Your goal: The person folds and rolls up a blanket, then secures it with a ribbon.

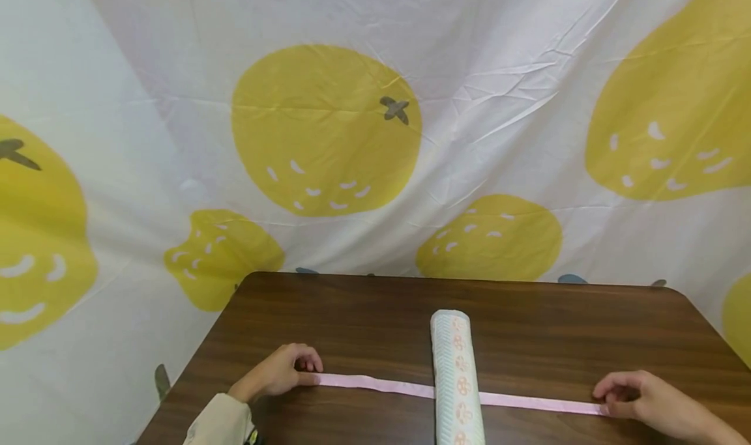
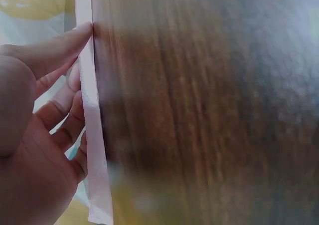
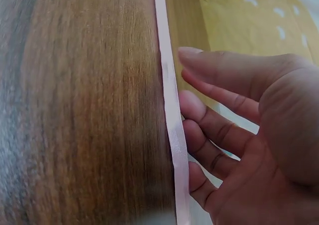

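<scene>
A long pale pink ribbon [image 1: 396, 387] lies across the brown table, passing beneath a rolled white bundle [image 1: 460, 380] printed with pale green zigzags and orange mushroom shapes. In the head view my left hand [image 1: 287, 369] is at the ribbon's left part. The left wrist view shows its thumb [image 2: 82, 38] over the ribbon [image 2: 89, 93] and other fingers behind, pinching it. My right hand [image 1: 648, 402] is near the ribbon's right end. In the right wrist view its loosely bent fingers [image 3: 192, 105] lie right beside the ribbon [image 3: 172, 103], thumb not over it.
The dark wood-grain table [image 1: 346, 315] has rounded far corners. Behind it hangs a white cloth [image 1: 446, 28] printed with large yellow fruit. A light sleeve [image 1: 220, 422] covers my left forearm.
</scene>
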A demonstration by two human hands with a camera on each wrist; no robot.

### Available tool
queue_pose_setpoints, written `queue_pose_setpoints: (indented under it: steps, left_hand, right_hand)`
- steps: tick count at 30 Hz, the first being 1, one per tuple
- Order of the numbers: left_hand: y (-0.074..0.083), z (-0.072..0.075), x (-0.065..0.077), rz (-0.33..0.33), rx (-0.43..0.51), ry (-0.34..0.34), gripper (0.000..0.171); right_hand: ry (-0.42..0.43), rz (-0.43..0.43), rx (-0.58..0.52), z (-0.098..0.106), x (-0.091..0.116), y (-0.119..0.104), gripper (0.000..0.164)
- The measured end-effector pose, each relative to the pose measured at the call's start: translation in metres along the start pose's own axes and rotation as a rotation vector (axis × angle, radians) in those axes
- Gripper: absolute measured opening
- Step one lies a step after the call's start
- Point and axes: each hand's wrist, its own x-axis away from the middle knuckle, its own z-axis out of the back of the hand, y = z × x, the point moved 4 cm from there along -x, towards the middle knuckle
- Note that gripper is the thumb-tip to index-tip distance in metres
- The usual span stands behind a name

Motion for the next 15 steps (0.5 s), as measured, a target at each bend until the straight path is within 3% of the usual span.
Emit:
queue_pose_setpoints:
  steps: [7, 11, 15]
  left_hand:
    - [0.0005, -0.0008, 0.0017, -0.003, -0.005, -0.016, 0.012]
    - [0.0000, -0.0007, 0.0026, 0.016, 0.076, -0.067, 0.008]
    - [-0.0010, -0.0014, 0.0026, 0.019, 0.171, -0.102, 0.004]
  right_hand:
    - [0.002, 0.051, 0.078, -0.0057, -0.0020, -0.0014, 0.005]
    - [0.005, 0.088, 0.133, -0.0068, -0.0028, -0.0051, 0.012]
    - [-0.032, 0.103, 0.085, -0.0062, -0.0029, -0.0089, 0.015]
